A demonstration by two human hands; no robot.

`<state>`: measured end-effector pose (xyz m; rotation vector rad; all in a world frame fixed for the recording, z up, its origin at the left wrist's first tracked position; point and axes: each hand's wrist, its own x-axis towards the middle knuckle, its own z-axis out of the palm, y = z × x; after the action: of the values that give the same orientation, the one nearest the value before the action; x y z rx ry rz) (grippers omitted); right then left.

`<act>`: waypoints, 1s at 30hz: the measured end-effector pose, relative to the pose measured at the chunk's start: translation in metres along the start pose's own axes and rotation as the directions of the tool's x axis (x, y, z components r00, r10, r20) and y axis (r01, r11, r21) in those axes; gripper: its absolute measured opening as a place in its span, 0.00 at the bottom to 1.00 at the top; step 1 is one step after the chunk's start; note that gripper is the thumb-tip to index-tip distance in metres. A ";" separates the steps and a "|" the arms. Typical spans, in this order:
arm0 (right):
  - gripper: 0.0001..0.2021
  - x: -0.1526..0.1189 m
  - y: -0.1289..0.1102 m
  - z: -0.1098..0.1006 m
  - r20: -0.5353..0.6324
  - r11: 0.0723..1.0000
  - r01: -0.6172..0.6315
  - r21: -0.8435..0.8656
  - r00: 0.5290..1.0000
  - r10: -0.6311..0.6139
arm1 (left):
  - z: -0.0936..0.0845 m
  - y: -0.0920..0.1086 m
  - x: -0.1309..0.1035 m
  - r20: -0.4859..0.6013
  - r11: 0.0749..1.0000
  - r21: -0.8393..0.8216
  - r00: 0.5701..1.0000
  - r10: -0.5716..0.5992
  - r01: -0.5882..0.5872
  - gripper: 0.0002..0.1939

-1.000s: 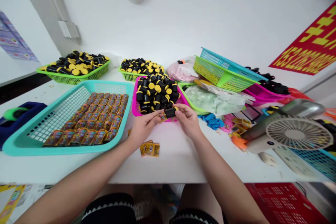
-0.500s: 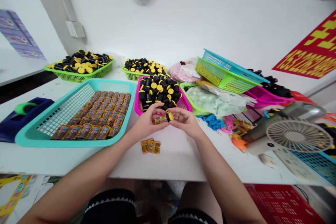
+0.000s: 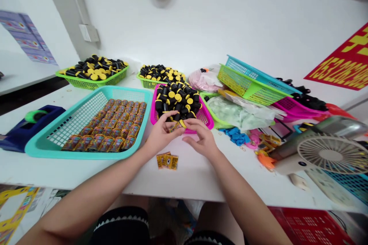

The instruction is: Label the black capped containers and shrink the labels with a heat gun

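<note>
My left hand (image 3: 161, 132) grips a small black tube with a yellow cap (image 3: 178, 124), now wrapped in a colourful label, just in front of the pink basket (image 3: 208, 120). My right hand (image 3: 199, 136) is beside it with fingers spread, its fingertips touching the tube's capped end. The pink basket is heaped with bare black tubes with yellow caps (image 3: 176, 99). A small stack of yellow label sleeves (image 3: 167, 160) lies on the white table (image 3: 184, 178) below my hands. The teal basket (image 3: 51, 141) at left holds rows of labelled tubes (image 3: 113, 126).
Two green baskets (image 3: 92, 82) of black tubes stand at the back. A blue tape dispenser (image 3: 25, 126) sits far left. To the right lie stacked baskets (image 3: 253, 82), a bag of pale green pieces (image 3: 238, 111), blue clips (image 3: 237, 136), a small fan (image 3: 327, 149) and a red crate (image 3: 310, 226) below.
The label has gone over the black tube. My right hand has loosened and opened while my left keeps the tube. The camera view has shifted slightly to the left.
</note>
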<state>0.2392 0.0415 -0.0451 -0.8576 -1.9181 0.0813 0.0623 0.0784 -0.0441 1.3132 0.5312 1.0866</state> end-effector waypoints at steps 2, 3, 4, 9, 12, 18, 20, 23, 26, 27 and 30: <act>0.30 -0.002 -0.005 0.004 0.038 0.995 0.035 -0.089 0.999 -0.032 | 0.001 0.003 0.000 -0.023 0.999 -0.032 1.000 0.007 -0.008 0.38; 0.32 -0.003 -0.008 0.007 0.032 0.991 0.040 -0.128 0.999 -0.036 | 0.002 0.005 -0.001 -0.019 0.999 -0.042 1.000 0.003 -0.003 0.39; 0.32 -0.004 -0.010 0.009 0.014 0.987 0.044 -0.156 0.999 -0.042 | 0.004 0.005 -0.003 0.006 0.999 -0.051 1.000 -0.007 0.008 0.40; 0.33 -0.009 -0.018 0.022 -0.034 0.985 0.086 -0.148 0.995 -0.092 | 0.010 0.002 -0.013 0.179 0.997 0.036 0.981 -0.072 0.067 0.29; 0.33 -0.008 -0.022 0.026 -0.012 0.986 0.103 -0.128 0.994 -0.106 | 0.011 -0.002 -0.017 0.152 0.993 0.076 0.983 -0.098 0.087 0.26; 0.31 -0.005 -0.027 0.026 -0.039 0.992 0.118 -0.053 0.992 -0.120 | 0.006 0.000 -0.017 0.268 0.986 -0.078 0.956 -0.120 0.146 0.33; 0.32 -0.005 -0.028 0.024 -0.029 0.988 0.145 -0.043 0.989 -0.147 | 0.005 0.001 -0.018 0.312 0.984 -0.084 0.942 -0.123 0.156 0.35; 0.33 -0.006 -0.025 0.021 0.003 0.965 0.207 -0.164 0.978 -0.209 | 0.007 0.002 -0.019 0.274 0.989 -0.017 0.952 -0.134 0.144 0.36; 0.32 -0.008 -0.020 0.021 0.077 0.915 0.271 -0.299 0.962 -0.260 | 0.010 0.002 -0.019 0.126 0.986 0.157 0.989 -0.076 0.055 0.38; 0.31 -0.009 -0.019 0.021 0.097 0.908 0.281 -0.312 0.960 -0.263 | 0.011 0.002 -0.019 0.079 0.976 0.218 0.996 -0.034 0.016 0.38; 0.29 -0.011 -0.016 0.022 0.080 0.901 0.296 -0.317 0.955 -0.286 | 0.012 0.002 -0.020 0.051 0.947 0.314 0.997 0.057 -0.070 0.37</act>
<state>0.2156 0.0294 -0.0581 -0.7734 -2.1027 -0.4181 0.0630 0.0549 -0.0440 1.6386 0.6548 1.0534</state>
